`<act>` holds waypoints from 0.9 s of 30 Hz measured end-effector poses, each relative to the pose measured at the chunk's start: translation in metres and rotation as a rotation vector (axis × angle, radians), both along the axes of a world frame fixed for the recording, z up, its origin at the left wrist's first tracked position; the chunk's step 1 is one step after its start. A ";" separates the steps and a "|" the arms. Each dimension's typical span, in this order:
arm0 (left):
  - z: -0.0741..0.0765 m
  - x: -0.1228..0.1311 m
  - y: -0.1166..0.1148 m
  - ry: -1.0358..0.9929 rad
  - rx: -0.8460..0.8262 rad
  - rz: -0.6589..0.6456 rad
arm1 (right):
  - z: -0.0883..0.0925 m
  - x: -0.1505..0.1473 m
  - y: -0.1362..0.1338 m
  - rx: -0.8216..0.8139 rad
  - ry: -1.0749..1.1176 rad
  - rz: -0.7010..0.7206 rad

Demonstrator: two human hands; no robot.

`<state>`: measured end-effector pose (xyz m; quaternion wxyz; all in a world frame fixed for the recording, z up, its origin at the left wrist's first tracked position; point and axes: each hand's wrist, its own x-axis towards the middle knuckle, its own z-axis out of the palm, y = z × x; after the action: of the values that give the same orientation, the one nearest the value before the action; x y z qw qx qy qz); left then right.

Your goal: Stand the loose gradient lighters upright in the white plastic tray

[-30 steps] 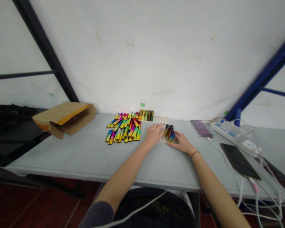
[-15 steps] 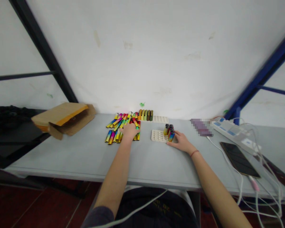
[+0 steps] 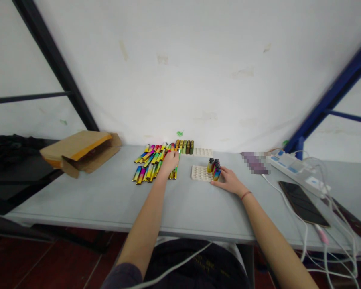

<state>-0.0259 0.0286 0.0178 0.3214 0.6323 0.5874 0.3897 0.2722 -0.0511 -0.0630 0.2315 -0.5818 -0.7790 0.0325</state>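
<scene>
Shiny rainbow-coloured lighters (image 3: 142, 175) lie spread on the left of the table. Over their right edge is my left hand (image 3: 169, 162), fingers closed on a lighter (image 3: 179, 154) that sticks out past the fingertips. A white tray with round hollows (image 3: 199, 173) sits to the right. Several lighters with dark tops (image 3: 215, 169) stand upright at its right end. My right hand (image 3: 230, 182) grips that end of the tray, thumb along the front edge and fingers behind, close against the standing lighters.
Behind are a block of upright lighters (image 3: 184, 147) and a second white tray (image 3: 203, 152) by the wall. An opened cardboard box (image 3: 81, 150) stands left. On the right lie a dark phone (image 3: 303, 203), a power strip (image 3: 299, 172) and loose white cables.
My left hand has shifted slightly right and away from me; a lighter now shows upright at its fingertips. My right hand and the tray have stayed in place.
</scene>
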 end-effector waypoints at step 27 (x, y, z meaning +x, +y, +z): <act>-0.016 0.055 -0.015 -0.806 -0.365 -0.049 | 0.016 -0.015 0.016 -0.093 -0.102 -0.194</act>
<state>0.0294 0.0134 0.0020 0.6405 0.3763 0.4591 0.4873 0.2577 -0.0354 -0.0474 0.1665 -0.6656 -0.7273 0.0165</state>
